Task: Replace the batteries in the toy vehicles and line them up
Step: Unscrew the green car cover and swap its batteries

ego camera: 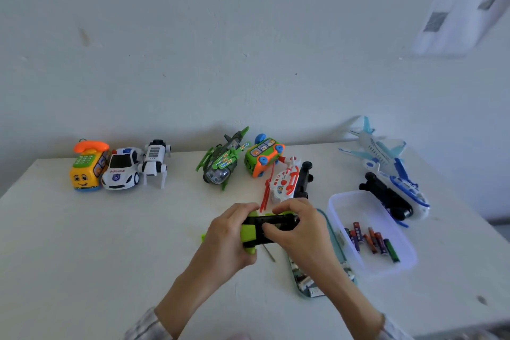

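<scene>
Table: white top, running back to the wall; a small dark mark near its right front corner.
Wall: pale, plain, with a few faint scuffs (one brownish smear at upper left).
White object: upper right corner, blurred, with grey rectangular patches; what it is cannot be told.
Flat teal-edged pack: lies on the table at lower right of centre, just beside the clear tub, partly hidden by a forearm; pale printed contents, too blurred to read.
Sleeves: light patterned cuffs at the bottom edge.
</scene>
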Demonstrator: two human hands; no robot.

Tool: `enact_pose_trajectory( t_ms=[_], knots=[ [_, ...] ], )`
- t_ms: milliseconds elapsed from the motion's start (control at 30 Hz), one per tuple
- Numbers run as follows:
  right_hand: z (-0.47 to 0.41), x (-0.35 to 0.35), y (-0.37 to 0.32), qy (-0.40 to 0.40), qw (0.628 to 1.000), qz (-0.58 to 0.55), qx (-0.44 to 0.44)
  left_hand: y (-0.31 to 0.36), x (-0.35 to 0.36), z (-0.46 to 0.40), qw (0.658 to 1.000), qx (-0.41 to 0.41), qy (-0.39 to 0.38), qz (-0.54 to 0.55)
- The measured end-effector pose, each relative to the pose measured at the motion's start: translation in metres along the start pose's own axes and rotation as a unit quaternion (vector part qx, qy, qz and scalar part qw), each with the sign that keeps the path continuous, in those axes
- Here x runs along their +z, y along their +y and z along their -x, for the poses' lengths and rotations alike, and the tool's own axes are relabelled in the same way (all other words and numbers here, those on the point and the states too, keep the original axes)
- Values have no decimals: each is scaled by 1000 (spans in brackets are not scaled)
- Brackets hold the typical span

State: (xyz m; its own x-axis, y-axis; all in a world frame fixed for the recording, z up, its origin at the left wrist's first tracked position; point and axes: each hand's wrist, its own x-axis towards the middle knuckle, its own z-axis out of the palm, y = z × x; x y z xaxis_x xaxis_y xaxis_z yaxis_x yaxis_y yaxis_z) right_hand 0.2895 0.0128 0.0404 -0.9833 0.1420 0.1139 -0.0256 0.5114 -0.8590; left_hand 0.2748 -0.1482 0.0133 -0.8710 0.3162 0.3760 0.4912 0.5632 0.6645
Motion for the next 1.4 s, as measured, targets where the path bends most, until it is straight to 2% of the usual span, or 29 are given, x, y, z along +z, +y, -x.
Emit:
enact_pose_trajectory(
  t_ms=[267,467,667,800,967,1100,1200,1400],
  knots=[
    [-5,-29,10,60,997,44,-29,22,30,-26,999,35,-31,1],
    [-4,-58,30,40,998,-23,-47,36,50,-38,998,28,-49,21],
    [1,-80,69,19,994,51,-95,52,76,-52,999,1,-45,23],
    [-9,-100,83,48,997,-18,-60,65,94,-58,999,-17,-44,27],
    [-24,-126,101,4,996,-84,-28,78,118,-64,998,-56,-24,36],
    [-31,-137,120,19,980,-192,45,76,130,-63,996,-87,-20,20],
    [-33,-147,131,22,977,-193,90,72,135,-63,995,-99,-14,16],
    [-43,-151,136,-1,980,-176,90,70,138,-66,994,-109,-14,12]
  ],
)
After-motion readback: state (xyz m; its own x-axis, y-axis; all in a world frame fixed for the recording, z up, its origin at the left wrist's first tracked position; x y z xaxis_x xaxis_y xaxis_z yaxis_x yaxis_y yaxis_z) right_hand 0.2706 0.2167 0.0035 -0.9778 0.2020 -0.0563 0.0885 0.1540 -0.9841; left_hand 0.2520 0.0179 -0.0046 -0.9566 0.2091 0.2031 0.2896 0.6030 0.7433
